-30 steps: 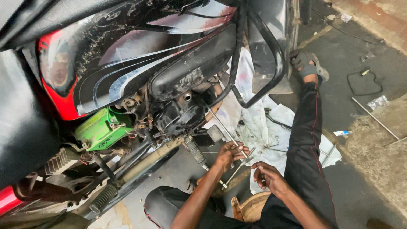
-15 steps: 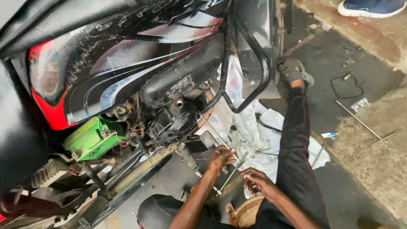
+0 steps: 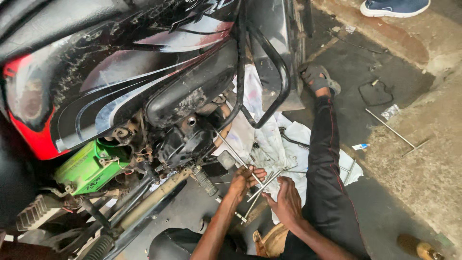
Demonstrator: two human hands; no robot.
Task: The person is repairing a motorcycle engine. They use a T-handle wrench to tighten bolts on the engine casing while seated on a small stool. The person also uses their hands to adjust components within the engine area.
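**Hands on the rods beside the motorcycle engine**

My left hand [image 3: 244, 179] has its fingers closed around a long metal rod [image 3: 231, 150] that runs up toward the engine [image 3: 185, 142]. My right hand [image 3: 287, 202] lies half open on loose thin rods [image 3: 263, 185] over the white cloth [image 3: 269, 139]. I judge a firm, straight hold keeps the rod aligned. No container shows; a green battery [image 3: 86, 166] sits in the frame.

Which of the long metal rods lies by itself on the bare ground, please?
The rod at the right, lying alone on the concrete; the others are bunched at the left hand and right hand.
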